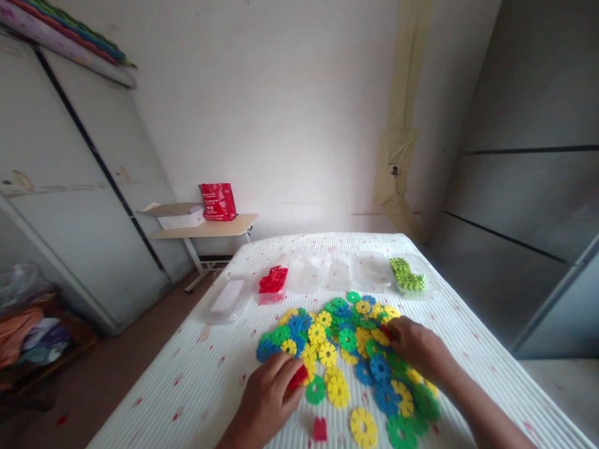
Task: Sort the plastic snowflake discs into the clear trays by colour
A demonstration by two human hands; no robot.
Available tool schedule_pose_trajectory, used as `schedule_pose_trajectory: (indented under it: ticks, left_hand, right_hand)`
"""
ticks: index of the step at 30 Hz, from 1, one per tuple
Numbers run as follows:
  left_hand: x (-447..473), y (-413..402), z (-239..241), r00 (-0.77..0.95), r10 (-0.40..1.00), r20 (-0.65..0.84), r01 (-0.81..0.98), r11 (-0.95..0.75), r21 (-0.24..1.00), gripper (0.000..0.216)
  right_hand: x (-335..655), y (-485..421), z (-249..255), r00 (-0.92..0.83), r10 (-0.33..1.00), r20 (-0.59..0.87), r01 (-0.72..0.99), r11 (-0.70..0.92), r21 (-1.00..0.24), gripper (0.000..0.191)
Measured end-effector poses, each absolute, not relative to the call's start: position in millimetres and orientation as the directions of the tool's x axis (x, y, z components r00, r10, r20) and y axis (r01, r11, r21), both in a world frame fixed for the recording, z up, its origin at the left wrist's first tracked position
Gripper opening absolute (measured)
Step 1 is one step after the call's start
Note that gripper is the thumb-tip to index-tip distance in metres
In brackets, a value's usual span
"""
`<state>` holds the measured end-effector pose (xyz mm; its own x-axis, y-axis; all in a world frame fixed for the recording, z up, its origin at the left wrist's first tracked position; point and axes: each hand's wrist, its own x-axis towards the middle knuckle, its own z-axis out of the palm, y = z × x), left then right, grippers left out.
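Note:
A loose pile of notched plastic discs (327, 355) in yellow, blue and green spreads over the table. My left hand (266, 399) is at the pile's near left edge, its fingers closed around red plastic blocks (298, 376). At the pile's right side, my right hand (414, 343) pinches a red block (388, 332), mostly covered by the fingers. Another small red block (320, 429) lies alone on the cloth, between the hands and nearer to me.
Behind the pile stand a clear tub of red blocks (273, 280), a tub of light green pieces (406, 274), several more clear tubs, and a tub with a white piece (228, 295). A side table (234, 226) holds a red bag (218, 201) and a box. Cabinets flank both sides.

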<state>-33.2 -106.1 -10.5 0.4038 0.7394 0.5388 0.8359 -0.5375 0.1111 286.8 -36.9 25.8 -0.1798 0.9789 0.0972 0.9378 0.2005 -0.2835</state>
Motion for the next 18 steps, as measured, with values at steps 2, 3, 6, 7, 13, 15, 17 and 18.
schedule_pose_trajectory:
  ticks: [2,3,6,7,13,15,17,18]
  left_hand:
    - [-33.0,-105.6,-11.3,0.42,0.73,0.539,0.828,-0.551,0.101,0.028]
    - [-33.0,-105.5,-11.5,0.425,0.728,0.537,0.825,-0.556,0.1,0.027]
    - [-33.3,-105.6,-12.2,0.428,0.728,0.536,0.819,-0.563,0.111,0.027]
    - [-33.4,-105.5,-12.5,0.426,0.729,0.536,0.817,-0.564,0.118,0.027]
    - [-34.9,-103.2,-14.7,0.368,0.743,0.559,0.807,-0.554,0.205,0.029]
    - [-35.6,-101.9,-15.3,0.323,0.739,0.591,0.803,-0.544,0.242,0.029]
    - [-36.4,-100.5,-15.5,0.271,0.736,0.62,0.793,-0.536,0.289,0.028]
    - [-36.8,-99.8,-15.3,0.244,0.742,0.625,0.786,-0.528,0.321,0.027]
  right_hand:
    - [285.5,-37.4,26.7,-0.183,0.977,0.106,0.937,0.206,-0.282,0.015]
    - [284.6,-37.8,27.5,-0.184,0.977,0.111,0.937,0.209,-0.281,0.016]
    - [281.6,-38.9,29.8,-0.175,0.978,0.113,0.943,0.2,-0.265,0.017]
    - [280.5,-39.1,30.3,-0.168,0.979,0.111,0.947,0.192,-0.256,0.017]
    - [276.5,-39.4,28.4,-0.152,0.98,0.128,0.963,0.176,-0.204,0.016]
    - [277.2,-39.1,28.6,-0.144,0.977,0.155,0.962,0.175,-0.209,0.019]
    - [277.6,-39.3,31.5,-0.14,0.971,0.196,0.949,0.188,-0.255,0.024]
    - [277.0,-40.1,34.2,-0.152,0.963,0.22,0.932,0.214,-0.292,0.027]
